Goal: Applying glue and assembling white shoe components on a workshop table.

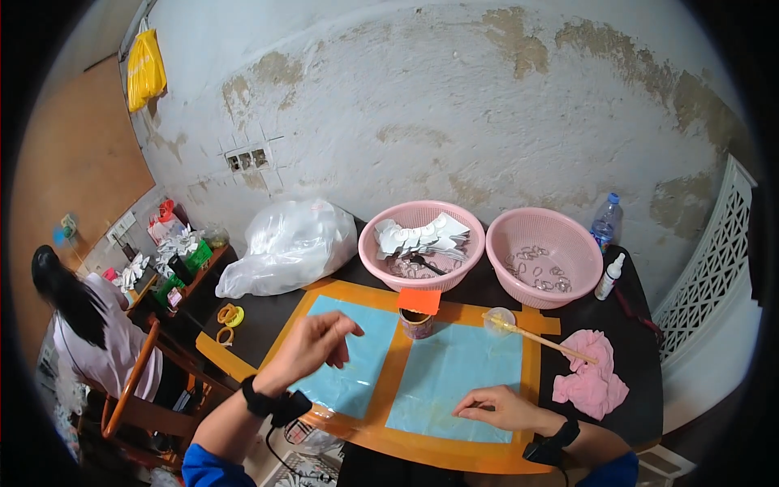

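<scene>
My left hand [318,345] hovers over the left blue sheet [365,321], its fingers curled in; anything between them is hidden. Low over the right blue sheet [462,365] is my right hand [505,408], thumb and forefinger pressed together, and what they pinch, if anything, is too small to make out. Orange tape [391,369] frames both sheets. Beyond my hands stands a small round tin [417,328] with an orange card [419,301] at its top. To its right, a wooden stick [552,344] rests across a small clear cup [498,323].
Two pink baskets [365,243] [596,260] hold clear rings; the left one also holds white cards [426,235]. Nearby are a plastic bag [296,243], tape rolls [230,315], a pink cloth [591,377], a spray bottle [610,277] and a water bottle [605,219]. A person [105,325] sits at left.
</scene>
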The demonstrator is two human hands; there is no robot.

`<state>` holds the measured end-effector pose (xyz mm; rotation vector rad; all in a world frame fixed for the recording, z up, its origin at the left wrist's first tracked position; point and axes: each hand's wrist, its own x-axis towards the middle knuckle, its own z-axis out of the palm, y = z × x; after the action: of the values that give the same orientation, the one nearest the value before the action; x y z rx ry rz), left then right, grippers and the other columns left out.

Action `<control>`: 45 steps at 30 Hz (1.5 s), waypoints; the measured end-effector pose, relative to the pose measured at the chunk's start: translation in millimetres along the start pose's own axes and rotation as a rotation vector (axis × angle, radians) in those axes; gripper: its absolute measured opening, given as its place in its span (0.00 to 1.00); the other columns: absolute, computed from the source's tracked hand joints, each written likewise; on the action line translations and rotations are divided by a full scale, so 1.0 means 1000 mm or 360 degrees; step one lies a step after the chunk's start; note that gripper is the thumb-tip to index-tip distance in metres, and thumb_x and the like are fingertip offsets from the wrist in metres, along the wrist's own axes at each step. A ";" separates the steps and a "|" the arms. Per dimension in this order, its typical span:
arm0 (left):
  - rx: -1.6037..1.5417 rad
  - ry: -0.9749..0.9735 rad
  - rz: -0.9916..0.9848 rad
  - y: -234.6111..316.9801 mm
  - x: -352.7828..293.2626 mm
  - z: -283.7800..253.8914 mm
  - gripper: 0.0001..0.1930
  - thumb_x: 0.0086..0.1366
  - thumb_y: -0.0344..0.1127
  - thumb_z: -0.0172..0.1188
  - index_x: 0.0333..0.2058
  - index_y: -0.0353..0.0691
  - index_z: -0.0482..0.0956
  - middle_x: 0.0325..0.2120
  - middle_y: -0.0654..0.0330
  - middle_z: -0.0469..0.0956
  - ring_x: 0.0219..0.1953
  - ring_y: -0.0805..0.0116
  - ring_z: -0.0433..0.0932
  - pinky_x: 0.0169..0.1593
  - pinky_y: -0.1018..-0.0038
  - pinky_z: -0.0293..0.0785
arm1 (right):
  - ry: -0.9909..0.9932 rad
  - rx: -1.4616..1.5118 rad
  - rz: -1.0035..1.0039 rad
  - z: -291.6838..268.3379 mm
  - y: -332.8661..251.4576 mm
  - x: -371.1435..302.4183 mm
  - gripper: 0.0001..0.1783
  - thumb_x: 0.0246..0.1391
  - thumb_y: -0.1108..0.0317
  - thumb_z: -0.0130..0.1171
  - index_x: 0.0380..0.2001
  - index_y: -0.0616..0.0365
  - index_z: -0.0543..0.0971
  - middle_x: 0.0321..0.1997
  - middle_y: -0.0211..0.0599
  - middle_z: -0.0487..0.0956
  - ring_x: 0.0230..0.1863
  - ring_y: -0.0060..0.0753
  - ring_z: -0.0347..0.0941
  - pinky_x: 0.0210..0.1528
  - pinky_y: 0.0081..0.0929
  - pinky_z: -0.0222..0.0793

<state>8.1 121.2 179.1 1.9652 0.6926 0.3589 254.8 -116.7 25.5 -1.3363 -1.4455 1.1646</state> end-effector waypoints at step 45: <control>0.1694 -0.0042 0.0725 -0.063 0.373 0.022 0.22 0.48 0.37 0.69 0.41 0.35 0.75 0.39 0.41 0.77 0.44 0.43 0.77 0.49 0.57 0.74 | 0.0262 -0.0198 -0.0501 -0.011 0.016 -0.001 0.07 0.55 0.69 0.65 0.34 0.63 0.82 0.32 0.46 0.82 0.35 0.47 0.78 0.38 0.35 0.73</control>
<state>295.0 354.5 97.8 3.1524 0.4237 0.2420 268.9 -116.8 12.3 -1.2025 -1.5591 0.7553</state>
